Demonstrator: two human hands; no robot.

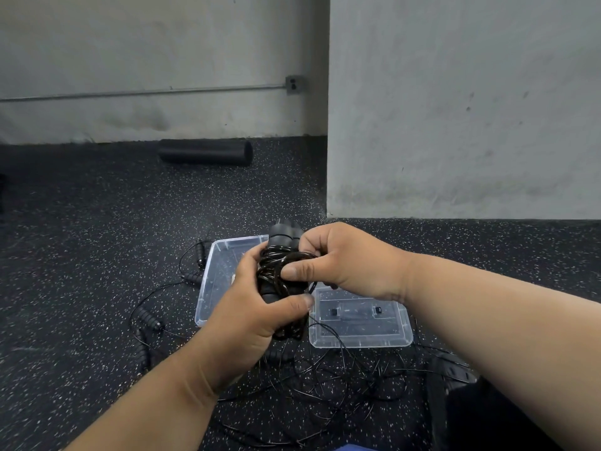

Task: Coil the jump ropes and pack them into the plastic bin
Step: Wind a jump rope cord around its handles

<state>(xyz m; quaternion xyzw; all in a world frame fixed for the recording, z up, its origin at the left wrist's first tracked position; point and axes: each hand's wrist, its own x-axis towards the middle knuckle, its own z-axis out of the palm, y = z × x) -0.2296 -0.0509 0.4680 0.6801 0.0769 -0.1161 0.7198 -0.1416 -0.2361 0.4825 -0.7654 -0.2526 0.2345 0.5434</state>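
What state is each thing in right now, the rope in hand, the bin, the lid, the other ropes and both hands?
Coiled jump rope: wound around its handles, held above the bin.
Left hand: grips the bundle's lower end.
Right hand: fingers pinch the cord.
Plastic bin: open, looks empty.
Lid: off, flat on floor beside bin.
Loose jump ropes: uncoiled, tangled on floor.

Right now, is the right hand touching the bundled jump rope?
Touching. The head view shows the right hand pinching the cord wound round the jump rope handles.

Lid [361,323] right of bin [211,281]
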